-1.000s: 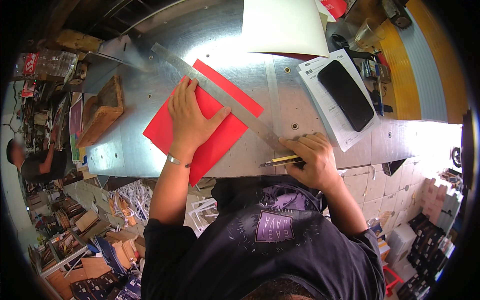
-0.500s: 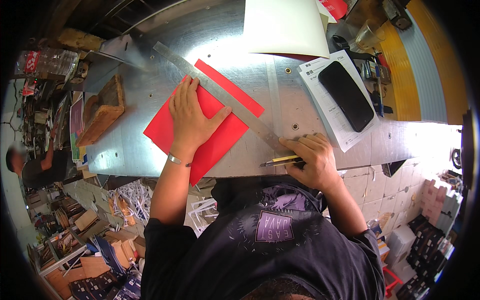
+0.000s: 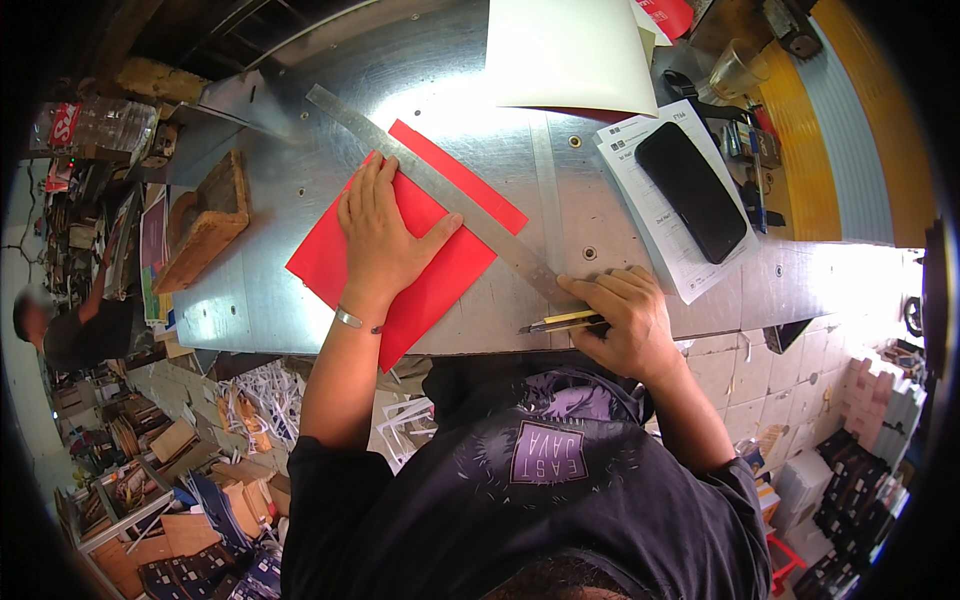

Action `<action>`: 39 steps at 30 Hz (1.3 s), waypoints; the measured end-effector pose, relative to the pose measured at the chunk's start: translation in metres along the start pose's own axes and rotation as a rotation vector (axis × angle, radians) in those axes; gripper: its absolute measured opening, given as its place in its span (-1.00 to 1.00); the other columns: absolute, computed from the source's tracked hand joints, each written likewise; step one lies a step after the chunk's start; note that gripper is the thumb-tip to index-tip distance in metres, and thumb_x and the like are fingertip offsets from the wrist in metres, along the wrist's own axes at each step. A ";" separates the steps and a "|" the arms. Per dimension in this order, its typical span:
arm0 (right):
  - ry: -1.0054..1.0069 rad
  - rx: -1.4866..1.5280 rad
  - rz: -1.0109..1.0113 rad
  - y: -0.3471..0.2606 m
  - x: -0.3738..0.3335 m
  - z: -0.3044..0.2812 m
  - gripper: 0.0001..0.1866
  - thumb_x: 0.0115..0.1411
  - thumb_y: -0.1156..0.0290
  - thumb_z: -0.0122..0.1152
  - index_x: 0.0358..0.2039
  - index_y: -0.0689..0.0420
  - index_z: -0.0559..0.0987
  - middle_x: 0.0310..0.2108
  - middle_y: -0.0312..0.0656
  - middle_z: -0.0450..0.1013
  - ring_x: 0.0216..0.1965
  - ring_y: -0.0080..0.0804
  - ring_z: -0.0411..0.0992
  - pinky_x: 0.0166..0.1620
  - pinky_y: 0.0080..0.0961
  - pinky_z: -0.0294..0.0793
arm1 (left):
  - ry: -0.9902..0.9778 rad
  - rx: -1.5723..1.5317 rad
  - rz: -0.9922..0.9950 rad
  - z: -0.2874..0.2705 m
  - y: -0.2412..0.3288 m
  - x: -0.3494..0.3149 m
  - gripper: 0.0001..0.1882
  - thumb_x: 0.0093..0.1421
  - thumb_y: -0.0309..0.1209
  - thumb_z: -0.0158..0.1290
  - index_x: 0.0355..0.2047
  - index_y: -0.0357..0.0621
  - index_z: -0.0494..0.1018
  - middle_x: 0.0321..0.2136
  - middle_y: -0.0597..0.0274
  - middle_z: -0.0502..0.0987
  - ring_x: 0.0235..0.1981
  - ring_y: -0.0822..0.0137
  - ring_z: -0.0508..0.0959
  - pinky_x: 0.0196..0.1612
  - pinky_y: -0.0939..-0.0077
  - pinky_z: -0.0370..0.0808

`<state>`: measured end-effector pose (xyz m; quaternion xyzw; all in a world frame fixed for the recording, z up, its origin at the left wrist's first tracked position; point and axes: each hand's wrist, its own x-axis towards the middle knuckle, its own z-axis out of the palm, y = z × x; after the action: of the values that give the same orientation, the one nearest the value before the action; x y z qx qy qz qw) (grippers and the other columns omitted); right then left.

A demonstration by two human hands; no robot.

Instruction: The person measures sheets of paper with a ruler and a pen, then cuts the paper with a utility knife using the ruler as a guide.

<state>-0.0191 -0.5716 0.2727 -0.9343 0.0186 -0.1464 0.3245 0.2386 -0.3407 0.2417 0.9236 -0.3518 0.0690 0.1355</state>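
A red sheet point(image 3: 432, 290) lies slanted on the metal table, one corner hanging past the near edge. Across its upper right part runs a long steel ruler point(image 3: 437, 183), leaving a strip of red beyond it. My left hand point(image 3: 388, 235) rests on the sheet with fingers and thumb spread, the tips against the ruler's edge. In my right hand point(image 3: 625, 318) is a yellow utility knife point(image 3: 562, 322), gripped low near the table's front edge and pointing left. The right fingertips touch the near end of the ruler.
To the right a black phone point(image 3: 692, 192) sits on printed papers point(image 3: 660, 245). A large white sheet point(image 3: 570, 55) curls at the back, near a clear cup point(image 3: 738, 70). On the left stands a wooden block point(image 3: 208, 225); beyond it is another person point(image 3: 85, 330).
My hands, the ruler, the red sheet and the knife stay where they were. The other person's arm at the far left has shifted slightly.
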 end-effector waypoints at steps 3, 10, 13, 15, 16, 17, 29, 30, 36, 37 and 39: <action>0.000 -0.001 0.003 0.000 0.000 0.000 -0.41 -0.17 0.38 0.45 0.00 0.15 0.77 -0.46 -0.21 0.51 -0.39 -0.17 0.49 -0.18 -0.25 0.45 | -0.002 0.002 -0.001 0.000 0.000 0.000 0.20 0.14 0.38 0.33 0.48 -0.31 0.25 0.54 -0.21 0.21 0.59 -0.13 0.13 0.59 -0.17 -0.01; -0.045 -0.014 0.010 0.001 -0.001 -0.002 -0.37 -0.16 0.37 0.47 0.05 0.11 0.73 -0.40 -0.22 0.54 -0.34 -0.17 0.52 -0.13 -0.22 0.46 | -0.006 0.010 -0.008 0.001 -0.001 0.000 0.19 0.14 0.38 0.32 0.48 -0.30 0.25 0.54 -0.19 0.21 0.60 -0.13 0.12 0.59 -0.17 -0.01; -0.041 -0.009 0.008 0.001 -0.002 -0.001 -0.36 -0.16 0.36 0.47 0.06 0.11 0.73 -0.40 -0.22 0.53 -0.33 -0.17 0.52 -0.13 -0.21 0.46 | -0.006 0.015 -0.009 0.001 -0.001 0.000 0.19 0.15 0.38 0.32 0.48 -0.30 0.25 0.54 -0.19 0.21 0.60 -0.12 0.12 0.59 -0.17 -0.01; -0.042 -0.007 0.012 0.000 -0.001 -0.001 -0.36 -0.16 0.36 0.47 0.06 0.12 0.73 -0.40 -0.21 0.53 -0.33 -0.16 0.52 -0.13 -0.21 0.46 | -0.005 0.013 -0.007 0.001 -0.001 -0.001 0.19 0.15 0.38 0.33 0.48 -0.30 0.25 0.54 -0.19 0.21 0.60 -0.12 0.12 0.58 -0.17 -0.01; -0.042 -0.005 0.014 0.000 -0.001 -0.001 -0.36 -0.16 0.36 0.47 0.06 0.12 0.73 -0.40 -0.21 0.53 -0.33 -0.16 0.52 -0.13 -0.21 0.46 | -0.004 0.011 -0.006 0.001 -0.001 0.000 0.19 0.15 0.37 0.33 0.48 -0.30 0.25 0.54 -0.19 0.21 0.60 -0.12 0.12 0.58 -0.17 -0.01; -0.043 -0.007 0.013 0.000 -0.001 -0.002 -0.36 -0.16 0.36 0.47 0.06 0.12 0.73 -0.40 -0.21 0.53 -0.33 -0.16 0.52 -0.13 -0.21 0.46 | -0.003 0.008 -0.005 0.000 -0.001 0.000 0.19 0.15 0.37 0.33 0.48 -0.30 0.25 0.54 -0.19 0.21 0.60 -0.12 0.12 0.58 -0.17 -0.01; -0.044 -0.009 0.011 0.001 -0.002 -0.002 -0.38 -0.16 0.36 0.46 0.04 0.12 0.73 -0.40 -0.20 0.53 -0.33 -0.16 0.52 -0.14 -0.21 0.44 | -0.004 -0.010 -0.004 0.000 0.000 0.000 0.17 0.14 0.36 0.33 0.47 -0.31 0.27 0.53 -0.19 0.23 0.59 -0.12 0.13 0.58 -0.19 -0.01; -0.046 -0.010 0.013 0.001 -0.002 -0.002 -0.38 -0.15 0.36 0.46 0.05 0.12 0.73 -0.40 -0.21 0.53 -0.32 -0.16 0.52 -0.14 -0.22 0.44 | -0.004 -0.005 -0.003 0.000 0.000 0.000 0.17 0.14 0.36 0.34 0.47 -0.30 0.27 0.53 -0.19 0.23 0.59 -0.12 0.14 0.58 -0.19 0.00; -0.043 0.002 0.025 0.001 -0.002 -0.001 -0.38 -0.14 0.37 0.45 0.05 0.12 0.73 -0.40 -0.20 0.54 -0.32 -0.16 0.53 -0.14 -0.22 0.44 | -0.004 0.005 -0.003 -0.001 0.001 0.000 0.17 0.14 0.34 0.34 0.48 -0.30 0.26 0.53 -0.18 0.23 0.59 -0.12 0.14 0.58 -0.19 -0.01; -0.043 0.007 0.028 0.001 -0.002 -0.001 -0.39 -0.13 0.37 0.45 0.05 0.12 0.73 -0.40 -0.20 0.54 -0.32 -0.16 0.53 -0.14 -0.22 0.44 | -0.006 0.004 -0.004 -0.002 0.001 0.000 0.17 0.15 0.34 0.34 0.48 -0.30 0.26 0.53 -0.18 0.23 0.59 -0.12 0.14 0.58 -0.19 -0.01; -0.043 0.011 0.030 0.001 -0.002 -0.002 -0.40 -0.13 0.38 0.44 0.04 0.13 0.73 -0.39 -0.19 0.54 -0.32 -0.16 0.53 -0.14 -0.22 0.45 | -0.008 0.002 -0.005 -0.002 0.002 0.000 0.17 0.15 0.34 0.34 0.48 -0.29 0.26 0.54 -0.17 0.22 0.59 -0.11 0.13 0.58 -0.19 -0.01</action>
<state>-0.0210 -0.5729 0.2731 -0.9350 0.0246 -0.1215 0.3323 0.2376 -0.3414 0.2441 0.9248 -0.3502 0.0655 0.1336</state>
